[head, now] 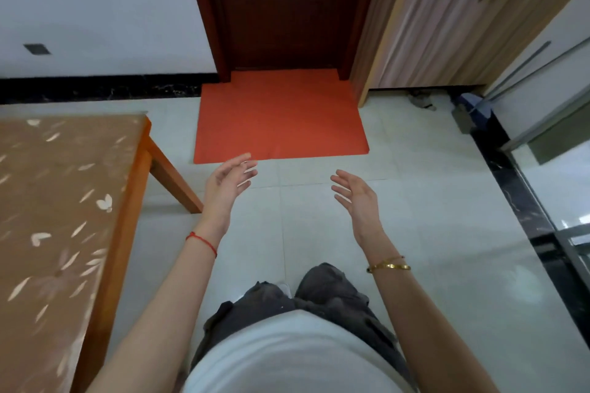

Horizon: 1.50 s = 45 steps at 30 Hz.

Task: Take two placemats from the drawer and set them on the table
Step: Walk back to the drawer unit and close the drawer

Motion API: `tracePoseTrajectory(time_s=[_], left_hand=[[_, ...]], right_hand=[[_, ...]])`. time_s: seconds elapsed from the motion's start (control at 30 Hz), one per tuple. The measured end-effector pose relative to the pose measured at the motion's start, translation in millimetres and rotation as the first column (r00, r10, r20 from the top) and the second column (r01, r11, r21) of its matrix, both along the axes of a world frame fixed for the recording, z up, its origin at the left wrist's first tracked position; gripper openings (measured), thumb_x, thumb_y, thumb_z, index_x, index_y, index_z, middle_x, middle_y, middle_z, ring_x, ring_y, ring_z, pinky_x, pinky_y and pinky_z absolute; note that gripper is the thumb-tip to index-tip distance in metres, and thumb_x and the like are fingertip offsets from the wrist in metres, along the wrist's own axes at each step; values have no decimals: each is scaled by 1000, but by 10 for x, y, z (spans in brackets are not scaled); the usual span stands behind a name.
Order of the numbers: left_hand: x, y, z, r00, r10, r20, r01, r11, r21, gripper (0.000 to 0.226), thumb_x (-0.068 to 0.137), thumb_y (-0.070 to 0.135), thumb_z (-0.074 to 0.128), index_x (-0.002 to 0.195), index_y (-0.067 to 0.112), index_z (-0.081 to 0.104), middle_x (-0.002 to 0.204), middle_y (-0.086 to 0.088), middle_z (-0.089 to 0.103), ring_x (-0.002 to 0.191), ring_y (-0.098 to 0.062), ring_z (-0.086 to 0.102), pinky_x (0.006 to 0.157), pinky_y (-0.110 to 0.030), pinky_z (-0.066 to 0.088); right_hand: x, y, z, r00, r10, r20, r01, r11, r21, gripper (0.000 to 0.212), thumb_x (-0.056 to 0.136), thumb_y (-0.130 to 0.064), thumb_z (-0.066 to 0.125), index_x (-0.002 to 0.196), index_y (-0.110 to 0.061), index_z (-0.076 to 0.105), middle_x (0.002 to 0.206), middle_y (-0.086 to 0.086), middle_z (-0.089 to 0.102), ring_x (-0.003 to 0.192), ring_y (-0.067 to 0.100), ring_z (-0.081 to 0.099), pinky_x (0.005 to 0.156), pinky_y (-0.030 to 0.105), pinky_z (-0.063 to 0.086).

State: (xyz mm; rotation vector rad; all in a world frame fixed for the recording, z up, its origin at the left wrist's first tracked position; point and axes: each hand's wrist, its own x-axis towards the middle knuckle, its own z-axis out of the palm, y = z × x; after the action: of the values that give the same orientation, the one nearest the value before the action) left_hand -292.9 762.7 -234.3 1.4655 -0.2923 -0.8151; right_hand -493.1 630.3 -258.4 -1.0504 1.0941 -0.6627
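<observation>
My left hand (228, 180) and my right hand (356, 196) are held out in front of me over the pale tiled floor, palms facing each other, fingers apart and holding nothing. The table (134, 188), orange wood with a brown leaf-patterned cover, stands at my left, its corner just left of my left hand. No placemat and no drawer are in view.
A red floor mat (281, 118) lies ahead before a dark wooden door (287, 6). A wood-grain cabinet (447, 19) stands at the right, with a glass sliding door and dark threshold strip (517, 198) along the right side. Open tiled floor lies between.
</observation>
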Motion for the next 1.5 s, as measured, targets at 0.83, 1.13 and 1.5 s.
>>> tracePoseTrajectory(time_s=[0.83,1.13,1.5], left_hand=[[1643,-3071,-3,868,491,-69,-490,871,38,25,90,19,62,114,17,70,112,-5,74,104,-16,71,101,-34,49],[2802,-3441,-82,808,588,-35,-587,809,21,32,94,16,55,124,7,63,121,-8,69,109,-18,68,100,-28,50],[4738,-3573,-36,742,671,-6,-671,742,-7,30,95,21,54,120,13,67,116,-6,72,109,-21,68,100,-35,49]], right_hand=[[2368,-3851,-60,885,456,-96,-458,889,4,32,105,-26,37,114,-14,65,113,5,70,108,22,65,98,33,50],[3873,-4305,-177,807,581,-104,-584,812,5,33,104,-25,38,118,-12,65,115,5,70,106,18,66,92,27,52],[6127,-4580,-37,705,707,-57,-709,705,-18,34,105,-25,37,121,-12,64,117,5,69,108,17,65,95,28,51]])
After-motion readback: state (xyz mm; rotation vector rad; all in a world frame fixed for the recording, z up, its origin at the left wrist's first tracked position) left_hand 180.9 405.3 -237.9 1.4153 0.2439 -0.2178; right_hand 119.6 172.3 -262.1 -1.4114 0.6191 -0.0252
